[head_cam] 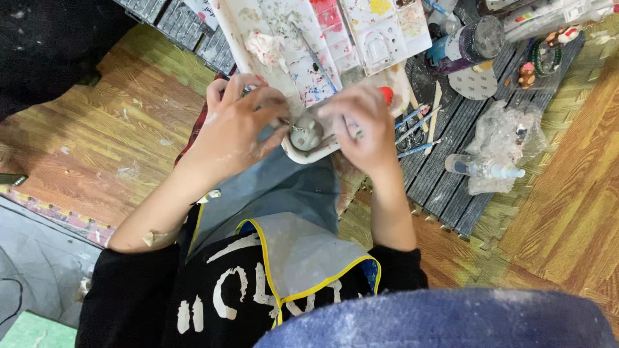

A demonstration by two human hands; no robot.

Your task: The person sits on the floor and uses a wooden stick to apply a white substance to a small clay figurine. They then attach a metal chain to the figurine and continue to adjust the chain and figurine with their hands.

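My left hand and my right hand meet over a small grey-white round figure with a short metal chain on it. The fingers of both hands pinch the piece from either side, just above the near corner of a white paint palette. A thin brush lies across the palette's stained wells. My forearms come up from a black printed shirt and a clear apron with yellow trim.
Several thin brushes and sticks lie on a dark slatted mat to the right. A crumpled clear bag, a small squeeze bottle and a glitter jar sit beyond. Wood-pattern floor mats surround everything.
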